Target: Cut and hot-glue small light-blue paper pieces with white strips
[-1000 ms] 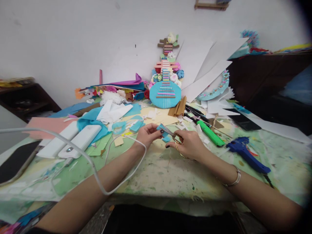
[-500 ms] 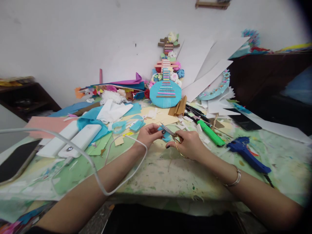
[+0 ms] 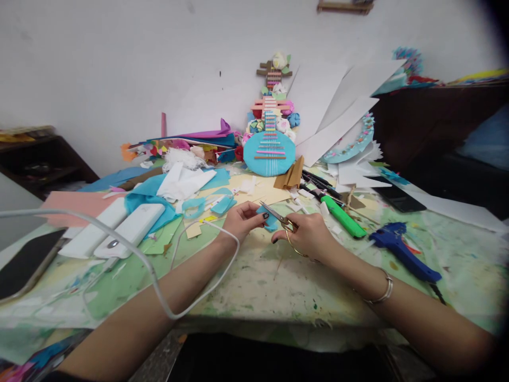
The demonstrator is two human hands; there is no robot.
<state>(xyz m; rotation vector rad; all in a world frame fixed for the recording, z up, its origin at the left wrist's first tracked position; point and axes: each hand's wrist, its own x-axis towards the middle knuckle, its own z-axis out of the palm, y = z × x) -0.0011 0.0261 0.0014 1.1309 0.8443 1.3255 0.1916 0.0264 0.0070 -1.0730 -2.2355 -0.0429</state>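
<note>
My left hand (image 3: 243, 222) pinches a small piece of blue paper (image 3: 272, 222) between thumb and fingers. In my right hand (image 3: 308, 233) is a pair of scissors (image 3: 277, 214) with gold handles, its blades pointing left over the blue paper beside my left fingertips. Whether the blades touch the paper I cannot tell. Behind my hands a blue paper model of a stringed instrument (image 3: 269, 154), trimmed with paper flowers, leans upright. Blue paper strips (image 3: 194, 208) lie to the left of my left hand.
To the right lie a green cutter (image 3: 342, 216), a blue glue gun (image 3: 403, 252) and a dark phone (image 3: 400, 196). Two white power banks (image 3: 131, 229) and another phone (image 3: 29, 262) lie left. A white cable (image 3: 149, 265) loops across my left forearm. Paper scraps cover the back.
Both hands hold nearly the same place, with the scissors at the blue paper. The view has shifted very slightly.
</note>
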